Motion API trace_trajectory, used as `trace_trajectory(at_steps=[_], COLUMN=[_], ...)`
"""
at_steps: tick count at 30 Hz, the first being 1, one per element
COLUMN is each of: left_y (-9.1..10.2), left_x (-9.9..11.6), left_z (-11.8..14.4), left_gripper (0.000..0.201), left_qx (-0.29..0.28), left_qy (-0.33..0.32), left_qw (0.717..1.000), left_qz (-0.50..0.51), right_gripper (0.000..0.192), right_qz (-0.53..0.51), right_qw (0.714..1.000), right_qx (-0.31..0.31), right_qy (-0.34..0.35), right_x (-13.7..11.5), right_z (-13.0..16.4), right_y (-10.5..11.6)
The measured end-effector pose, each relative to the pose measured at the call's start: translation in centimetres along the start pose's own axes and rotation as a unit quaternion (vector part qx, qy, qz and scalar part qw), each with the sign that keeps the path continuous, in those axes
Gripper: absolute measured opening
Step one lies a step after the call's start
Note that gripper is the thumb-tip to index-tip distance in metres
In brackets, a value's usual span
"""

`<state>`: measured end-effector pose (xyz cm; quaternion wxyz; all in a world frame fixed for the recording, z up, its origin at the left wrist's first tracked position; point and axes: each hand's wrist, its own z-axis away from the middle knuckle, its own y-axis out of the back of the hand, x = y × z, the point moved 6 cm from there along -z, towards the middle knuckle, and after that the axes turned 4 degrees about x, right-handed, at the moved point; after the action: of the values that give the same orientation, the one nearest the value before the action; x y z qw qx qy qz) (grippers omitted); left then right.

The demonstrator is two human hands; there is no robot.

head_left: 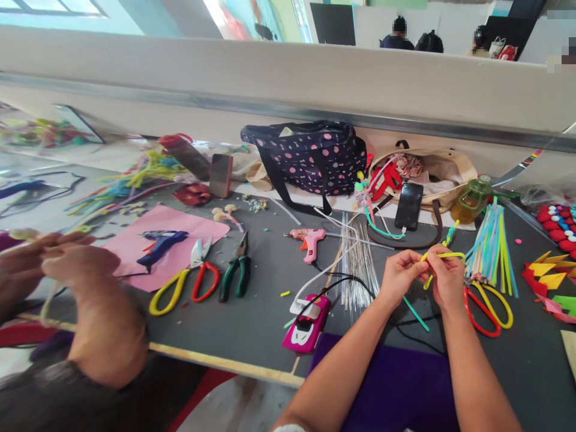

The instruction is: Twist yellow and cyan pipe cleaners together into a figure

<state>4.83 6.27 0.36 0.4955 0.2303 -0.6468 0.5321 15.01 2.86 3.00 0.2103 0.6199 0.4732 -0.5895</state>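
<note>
A yellow stem (452,255) is pinched by the fingers (410,260) of the left hand (400,279) and right hand (449,282), over the tabletop's (252,327) right side. It is best bent slowly, with the grip kept snug.

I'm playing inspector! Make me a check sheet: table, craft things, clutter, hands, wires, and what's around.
Surface: dark grey table, with small scraps.
Job's things: yellow stem in hand; pastel stem bundle, silver wires and pink glue gun nearby.
Clutter: dark patterned bag, black phone and bottle toward the back.
Hands: left hand and right hand both pinch the yellow stem.
Cables: black cable loops beside the magenta power socket; more lies between the forearms.
Surroundings: pale low wall behind; a co-worker's hands at the left.
</note>
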Motion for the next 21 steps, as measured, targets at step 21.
trace_trajectory(at_steps=[21], left_y=[1.6], left_x=[2.0], left_z=[-0.3], left_gripper=[0.022], left_qx=[0.055], left_qy=[-0.11], left_qw=[0.982], left_qz=[-0.143], right_gripper=[0.02], right_qz=[0.056], right_qw=[0.995], right_qx=[0.016], right_qy=[-0.074], right_x=[2.1], right_z=[0.2], right_y=[-0.1])
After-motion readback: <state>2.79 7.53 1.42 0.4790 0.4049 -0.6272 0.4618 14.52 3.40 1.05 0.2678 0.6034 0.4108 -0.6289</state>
